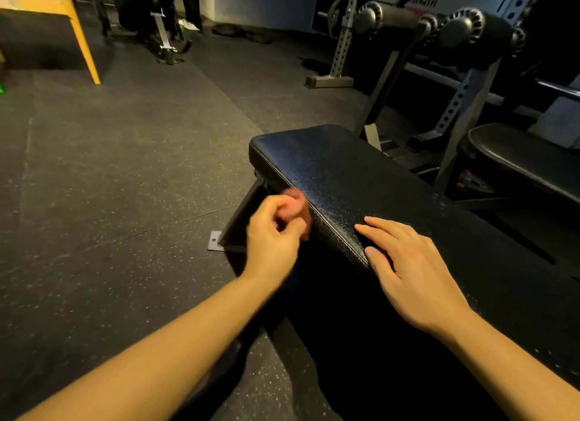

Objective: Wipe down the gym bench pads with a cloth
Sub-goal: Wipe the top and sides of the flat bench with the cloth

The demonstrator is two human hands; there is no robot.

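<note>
Pinkish blur (296,201): showing at the tips of the left hand's fingers (282,207), against the side edge of the pad; it may be the cloth, but it is too smeared to tell.
Left hand (273,237): hovering at centre frame with its fingers curling inward; I cannot tell whether they are gripping anything.
Right hand (414,273): lying flat on the pad's near edge, its fingers (389,229) stretching straight and holding nothing.
Bench pad (345,169): black grained vinyl, running from centre frame toward the lower right.
Risk, grip: if a wad is only being pinched at the tips, it is likely slipping free and dropping to the speckled floor (110,169).
Risk, coverage: working the side seam alone is leaving the top face unwiped.
Risk, balance: the flat hand is bearing on slick vinyl and could be sliding.
</note>
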